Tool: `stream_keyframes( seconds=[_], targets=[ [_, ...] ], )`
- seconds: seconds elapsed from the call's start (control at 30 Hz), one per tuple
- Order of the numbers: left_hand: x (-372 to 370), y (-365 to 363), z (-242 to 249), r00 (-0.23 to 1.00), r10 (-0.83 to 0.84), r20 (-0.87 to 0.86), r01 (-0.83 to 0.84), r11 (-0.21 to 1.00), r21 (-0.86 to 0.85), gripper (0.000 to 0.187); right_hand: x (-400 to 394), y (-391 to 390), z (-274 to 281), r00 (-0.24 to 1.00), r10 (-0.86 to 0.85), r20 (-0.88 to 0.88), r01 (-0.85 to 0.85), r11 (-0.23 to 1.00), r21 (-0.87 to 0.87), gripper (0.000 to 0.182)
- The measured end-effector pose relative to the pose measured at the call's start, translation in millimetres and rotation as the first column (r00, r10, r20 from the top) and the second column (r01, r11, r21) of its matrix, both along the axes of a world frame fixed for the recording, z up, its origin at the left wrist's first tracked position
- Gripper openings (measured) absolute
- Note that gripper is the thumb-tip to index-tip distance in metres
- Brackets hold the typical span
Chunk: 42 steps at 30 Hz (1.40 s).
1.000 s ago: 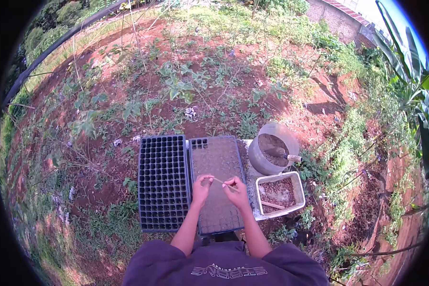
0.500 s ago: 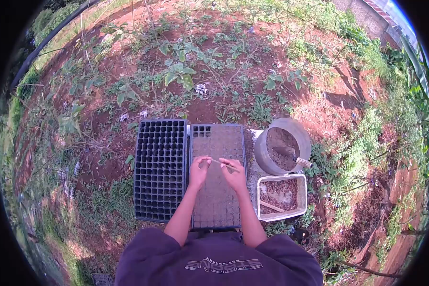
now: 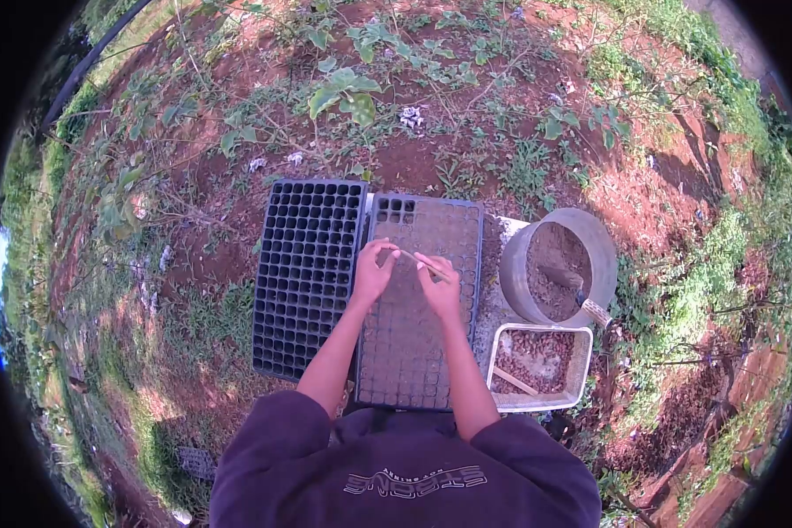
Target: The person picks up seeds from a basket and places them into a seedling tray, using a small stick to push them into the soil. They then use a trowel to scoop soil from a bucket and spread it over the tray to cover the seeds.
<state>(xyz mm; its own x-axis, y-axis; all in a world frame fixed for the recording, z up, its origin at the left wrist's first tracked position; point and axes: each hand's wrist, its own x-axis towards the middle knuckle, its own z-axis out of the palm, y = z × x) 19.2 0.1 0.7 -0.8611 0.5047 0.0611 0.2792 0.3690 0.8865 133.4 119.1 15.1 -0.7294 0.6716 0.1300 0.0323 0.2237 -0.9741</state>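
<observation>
A thin wooden stick (image 3: 414, 258) spans the space between my hands, above the far half of a soil-filled seedling tray (image 3: 414, 352). My right hand (image 3: 440, 283) is closed around the stick, which slants across its fingers. My left hand (image 3: 374, 273) pinches at the stick's other end, thumb and forefinger together. Several cells at the tray's far left corner are dark and unfilled. Left of it lies a second black seedling tray (image 3: 312, 273) whose cells hold no soil.
To the right stands a round container (image 3: 517, 273) of soil with a trowel (image 3: 581, 295) in it. Nearer me, a white rectangular tub (image 3: 583, 370) holds brown seed-like bits and a flat wooden piece (image 3: 515, 381). Weeds and red soil surround everything.
My view has shifted, so the trays and containers sit differently in it. Both hands have moved toward the far end of the filled tray, still on the stick.
</observation>
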Motion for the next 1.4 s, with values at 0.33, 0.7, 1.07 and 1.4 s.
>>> stream_keyframes(
  seconds=[0.33, 0.7, 1.07, 1.4],
  targets=[
    [-37, 44, -25, 0.85, -0.313, -0.424, 0.073, 0.867, -0.493, 0.043, -35, 51, -24, 0.975, -0.221, 0.014, 0.212, 0.952, 0.222, 0.023],
    [-48, 60, -23, 0.856, -0.386, -0.344, 0.081, 0.758, -0.647, 0.048, -70, 68, -33, 0.978, -0.172, 0.114, 0.116, 0.915, 0.386, 0.025],
    [-54, 59, -28, 0.829, -0.428, -0.361, 0.105, 0.752, -0.651, 0.045, -83, 66, -35, 0.981, -0.169, 0.097, 0.101, 0.868, 0.486, 0.024],
    [-64, 61, -21, 0.842, -0.46, -0.282, 0.165, 0.718, -0.676, 0.042, -85, 60, -36, 0.978, -0.189, 0.088, 0.104, 0.808, 0.58, 0.022]
  ],
)
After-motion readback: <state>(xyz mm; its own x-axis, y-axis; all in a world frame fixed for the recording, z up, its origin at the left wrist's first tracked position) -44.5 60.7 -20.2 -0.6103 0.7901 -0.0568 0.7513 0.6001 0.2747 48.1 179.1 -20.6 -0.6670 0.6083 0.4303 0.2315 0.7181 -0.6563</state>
